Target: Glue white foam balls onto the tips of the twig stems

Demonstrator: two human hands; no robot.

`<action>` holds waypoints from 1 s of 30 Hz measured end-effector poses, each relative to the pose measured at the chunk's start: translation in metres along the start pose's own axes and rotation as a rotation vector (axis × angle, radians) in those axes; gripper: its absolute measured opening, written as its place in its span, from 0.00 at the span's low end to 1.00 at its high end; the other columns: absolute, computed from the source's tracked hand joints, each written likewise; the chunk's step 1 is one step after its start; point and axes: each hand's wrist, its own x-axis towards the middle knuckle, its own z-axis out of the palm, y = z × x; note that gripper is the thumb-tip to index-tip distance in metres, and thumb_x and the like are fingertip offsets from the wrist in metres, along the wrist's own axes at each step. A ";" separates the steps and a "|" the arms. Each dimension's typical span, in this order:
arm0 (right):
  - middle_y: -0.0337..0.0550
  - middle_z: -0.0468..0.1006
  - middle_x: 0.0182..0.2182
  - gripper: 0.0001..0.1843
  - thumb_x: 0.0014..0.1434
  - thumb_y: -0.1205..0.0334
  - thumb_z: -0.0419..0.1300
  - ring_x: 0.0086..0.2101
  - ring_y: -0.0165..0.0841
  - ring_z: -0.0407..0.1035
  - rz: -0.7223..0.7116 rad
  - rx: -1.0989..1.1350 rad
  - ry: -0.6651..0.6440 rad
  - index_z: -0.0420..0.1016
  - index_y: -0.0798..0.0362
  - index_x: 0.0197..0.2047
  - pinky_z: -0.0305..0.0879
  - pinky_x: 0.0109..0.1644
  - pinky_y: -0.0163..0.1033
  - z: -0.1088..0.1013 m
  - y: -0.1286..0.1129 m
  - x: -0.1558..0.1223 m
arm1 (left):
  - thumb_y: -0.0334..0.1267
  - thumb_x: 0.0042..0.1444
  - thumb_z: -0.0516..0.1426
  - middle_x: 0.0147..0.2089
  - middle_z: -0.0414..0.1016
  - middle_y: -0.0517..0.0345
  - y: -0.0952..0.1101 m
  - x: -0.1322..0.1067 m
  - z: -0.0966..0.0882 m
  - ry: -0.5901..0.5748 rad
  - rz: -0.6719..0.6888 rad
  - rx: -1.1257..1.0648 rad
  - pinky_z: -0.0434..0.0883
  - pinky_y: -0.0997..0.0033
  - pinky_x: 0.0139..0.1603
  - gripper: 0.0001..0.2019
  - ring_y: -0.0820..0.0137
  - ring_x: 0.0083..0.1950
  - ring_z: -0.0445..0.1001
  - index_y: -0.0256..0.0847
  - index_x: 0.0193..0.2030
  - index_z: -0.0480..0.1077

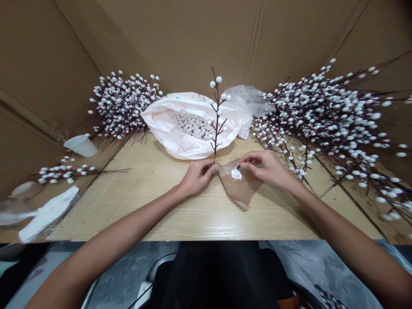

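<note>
Well, a view from above onto a pale wood-grain table [180, 206], boxed in by brown cardboard walls [180, 43]. At the back centre, a white plastic bag [161, 124] with its mouth rolled wide, likely for easy reach to the small white beads [193, 126] inside. Just in front of the bag, a single artificial pussy-willow branch [217, 124], upright, dark-stemmed and dotted with white beads. Its stem base pinched tightly in the left hand [198, 177], fingers closed together, seemingly to keep the branch steady and clear of the table. Just right of that stem, and also in front of the bag, the right hand [265, 168], with fingers curled together and clamped on a slim black-tipped tool [238, 166] (too small to identify for certain). Beneath the tool's tip, white dabs [236, 174] on a translucent tan sheet [241, 189], flat on the table between the hands and touching neither palm. To the bag's right, a large heap of beaded branches [325, 107]; to its left, a smaller heap [122, 107]. Farther left of the bag, a tipped-over paper cup [82, 146], one loose branch [67, 171] and a crumpled white cloth [48, 214]. Directly behind the bag, a clear plastic bag [247, 96].
</note>
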 end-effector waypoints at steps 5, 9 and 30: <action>0.45 0.81 0.34 0.09 0.54 0.72 0.58 0.33 0.32 0.73 -0.074 -0.050 0.025 0.80 0.57 0.34 0.66 0.37 0.35 0.003 0.002 0.000 | 0.40 0.60 0.52 0.23 0.63 0.62 0.002 0.001 -0.001 0.040 -0.001 0.060 0.56 0.76 0.27 0.15 0.75 0.26 0.59 0.34 0.26 0.69; 0.45 0.81 0.34 0.08 0.54 0.71 0.59 0.32 0.32 0.72 -0.102 -0.068 0.051 0.80 0.56 0.34 0.66 0.36 0.36 0.007 0.003 0.000 | 0.39 0.60 0.52 0.26 0.65 0.59 -0.001 0.002 -0.001 0.063 0.004 0.038 0.60 0.75 0.30 0.15 0.73 0.29 0.64 0.34 0.26 0.71; 0.44 0.81 0.31 0.09 0.54 0.69 0.58 0.28 0.32 0.71 -0.112 -0.135 0.051 0.80 0.55 0.33 0.64 0.33 0.36 0.012 0.002 -0.002 | 0.42 0.58 0.57 0.32 0.77 0.55 -0.005 0.003 0.004 -0.016 -0.117 -0.340 0.67 0.74 0.33 0.13 0.73 0.30 0.69 0.33 0.37 0.77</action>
